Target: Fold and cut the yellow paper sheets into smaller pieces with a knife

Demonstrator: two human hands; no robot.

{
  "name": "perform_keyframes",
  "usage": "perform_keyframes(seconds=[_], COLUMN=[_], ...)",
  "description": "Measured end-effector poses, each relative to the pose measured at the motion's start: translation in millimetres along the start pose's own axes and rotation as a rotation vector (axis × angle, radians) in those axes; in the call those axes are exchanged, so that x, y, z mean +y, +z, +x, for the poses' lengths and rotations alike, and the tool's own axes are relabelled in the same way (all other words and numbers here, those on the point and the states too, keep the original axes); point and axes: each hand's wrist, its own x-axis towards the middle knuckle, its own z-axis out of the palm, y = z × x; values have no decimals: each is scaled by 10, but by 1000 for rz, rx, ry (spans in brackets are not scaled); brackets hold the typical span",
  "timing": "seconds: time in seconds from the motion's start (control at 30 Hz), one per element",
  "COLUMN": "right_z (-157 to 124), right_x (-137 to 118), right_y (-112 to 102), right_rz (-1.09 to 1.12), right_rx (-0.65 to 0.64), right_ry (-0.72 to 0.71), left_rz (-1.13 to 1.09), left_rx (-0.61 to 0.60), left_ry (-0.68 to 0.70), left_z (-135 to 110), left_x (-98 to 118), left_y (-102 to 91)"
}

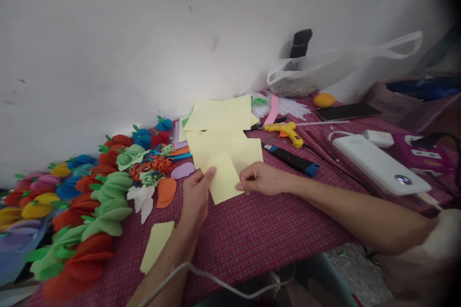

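Between my hands is a small yellow paper sheet, tilted over the table. My left hand pinches its left edge, thumb on top. At its right edge my right hand is closed, thumb and fingertips gripping the paper. Larger yellow paper sheets lie just beyond, partly under the held piece. A stack of cut yellow paper strips rests beside my left forearm. Orange paper cutouts and a lilac paper cutout lie left of my left hand.
Folded paper fruits crowd the left side. To the right are a blue-black utility knife, a yellow glue gun, a white power bank, a phone and a purple power strip. A white cable crosses the front.
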Motion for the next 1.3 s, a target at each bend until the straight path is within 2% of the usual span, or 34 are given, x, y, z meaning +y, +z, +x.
perform_keyframes(seconds=[0.2,0.37,0.53,0.73,0.87,0.93,1.0,1.07,1.13,1.2,1.3], right_z=[6,8,15,66,73,53,22,-11,-39,-55,-65], right_x=[10,15,-1,-20,-16,-3,13,25,29,21,-12], right_y=[3,16,4,69,72,28,-29,-73,-92,-89,-67], right_rz=[63,80,186,263,271,252,218,186,170,170,117], right_rx=[-65,-50,-69,145,194,152,46,-106,-274,-404,-497], right_ry=[28,37,57,66,98,97,83,68,61,65,64], left_rz=[-36,-47,-56,-28,-7,17,77,184,381,636,959], left_rx=[37,50,97,80,66,25,-10,-2,-32,-187,-523], left_ry=[41,45,37,24,12,-28,-48,35,150,181,159], left_z=[12,4,-2,-20,-29,-5,35,62,48,-15,-152], left_x=[1,-2,9,-46,-69,-13,90,212,316,375,377], left_y=[5,25,28,56,66,36,-21,-86,-127,-120,-30])
